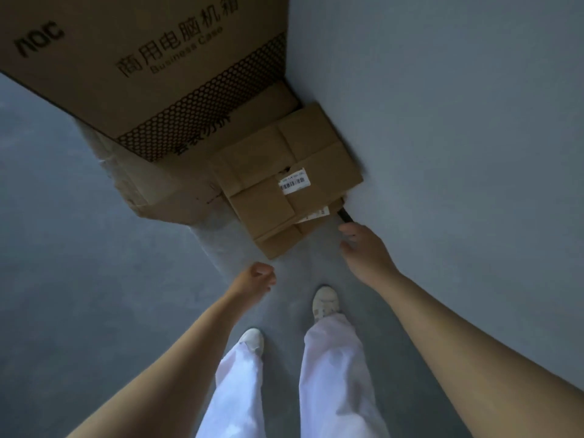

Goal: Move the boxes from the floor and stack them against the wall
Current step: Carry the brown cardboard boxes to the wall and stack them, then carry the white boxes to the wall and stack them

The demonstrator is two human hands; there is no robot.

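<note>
The boxes stand piled against the grey wall [442, 121] ahead of me, all closed, so I cannot see what any of them holds. The big carton [126, 58] on top bears the brand "AOC", the Chinese line "商用电脑机箱" and under it "Business Case", with a black honeycomb band printed along its edge. Below it sits a wider brown box [177, 191] that seems wrapped in clear film, with dark characters partly hidden by the carton above. Beside that, right against the wall, lies a smaller taped box [284, 153] carrying a white barcode label [294, 181] whose print is too small to read. It rests on another flat box [278, 245], where a second white sticker [313, 216] peeks out at the edge. My right hand [363, 251] hangs just beside that lower box's corner, fingers relaxed and holding nothing, near a small black object [346, 215] at the foot of the wall. My left hand [256, 278] hovers over the grey floor [63, 216], fingers loosely curled, empty.
</note>
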